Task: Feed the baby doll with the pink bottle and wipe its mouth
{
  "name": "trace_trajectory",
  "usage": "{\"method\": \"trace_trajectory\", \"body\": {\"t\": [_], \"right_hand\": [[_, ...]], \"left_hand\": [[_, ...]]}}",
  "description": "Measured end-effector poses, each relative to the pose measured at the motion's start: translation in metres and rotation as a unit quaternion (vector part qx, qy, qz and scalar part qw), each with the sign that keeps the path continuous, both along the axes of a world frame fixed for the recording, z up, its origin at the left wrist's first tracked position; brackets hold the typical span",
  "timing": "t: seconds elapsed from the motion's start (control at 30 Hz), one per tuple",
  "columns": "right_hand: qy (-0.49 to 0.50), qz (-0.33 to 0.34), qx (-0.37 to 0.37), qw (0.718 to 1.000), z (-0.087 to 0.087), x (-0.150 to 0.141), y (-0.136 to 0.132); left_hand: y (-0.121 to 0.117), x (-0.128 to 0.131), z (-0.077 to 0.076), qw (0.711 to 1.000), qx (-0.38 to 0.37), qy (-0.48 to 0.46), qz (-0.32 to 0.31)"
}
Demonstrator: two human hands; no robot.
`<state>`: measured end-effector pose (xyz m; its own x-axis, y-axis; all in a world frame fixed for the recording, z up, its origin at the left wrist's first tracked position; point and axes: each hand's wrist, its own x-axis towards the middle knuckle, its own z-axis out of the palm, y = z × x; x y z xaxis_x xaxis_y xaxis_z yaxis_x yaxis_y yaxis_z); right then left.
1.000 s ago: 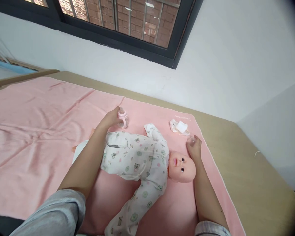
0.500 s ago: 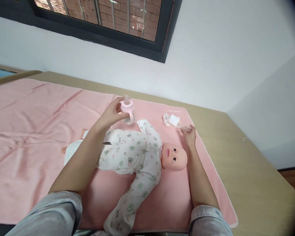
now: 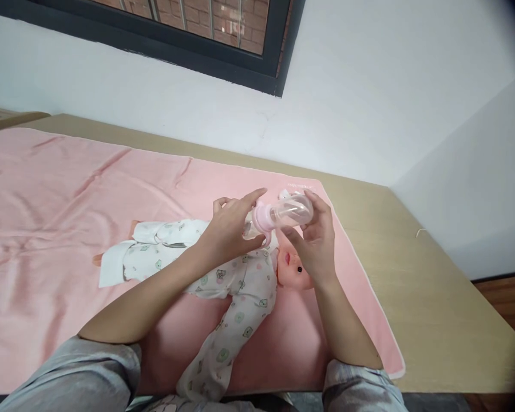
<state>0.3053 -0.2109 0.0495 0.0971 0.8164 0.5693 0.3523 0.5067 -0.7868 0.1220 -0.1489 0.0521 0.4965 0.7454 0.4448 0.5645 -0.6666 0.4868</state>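
Note:
My left hand (image 3: 228, 230) is closed around a baby bottle (image 3: 264, 218) with a pink collar and pink handles, tilted so its top points right. In my right hand (image 3: 320, 243) is a clear domed bottle cap (image 3: 299, 210), held between thumb and fingers against the bottle's top end. Both are above a baby doll (image 3: 221, 274) in white printed clothes, lying on its back with its head to the right. My right hand and the cap hide part of the doll's head. Most of the bottle's body is behind my left hand.
A pink blanket (image 3: 68, 229) covers much of the wooden table (image 3: 395, 257). Behind the cap, a small white item (image 3: 284, 194) partly shows near the blanket's far right corner. A white wall (image 3: 223, 123) and a dark-framed window (image 3: 236, 71) stand beyond the table.
My left hand has brought the bottle right and tipped it sideways. My right hand has lifted the clear cap from the blanket and moved it left, up against the bottle's top.

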Motion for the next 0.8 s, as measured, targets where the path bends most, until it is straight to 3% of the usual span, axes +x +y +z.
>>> {"method": "trace_trajectory", "body": {"t": [0.27, 0.4, 0.6, 0.7, 0.8], "right_hand": [[-0.023, 0.033, -0.026, 0.999, -0.013, -0.015, -0.001], [0.011, 0.062, -0.025, 0.998, -0.019, -0.020, -0.001], [0.053, 0.033, -0.007, 0.998, -0.021, -0.023, -0.001], [0.065, 0.015, 0.005, 0.998, -0.018, -0.018, 0.001], [0.066, -0.032, 0.029, 0.997, -0.015, -0.001, 0.009]], "left_hand": [[-0.008, 0.001, -0.006, 0.999, 0.043, -0.009, -0.022], [-0.011, 0.003, -0.007, 0.998, 0.048, -0.013, -0.029], [-0.016, 0.004, -0.007, 0.997, 0.071, -0.018, -0.036], [-0.016, -0.003, -0.001, 0.995, 0.074, -0.009, -0.063], [-0.022, -0.017, 0.016, 0.994, 0.066, -0.014, -0.083]]}}
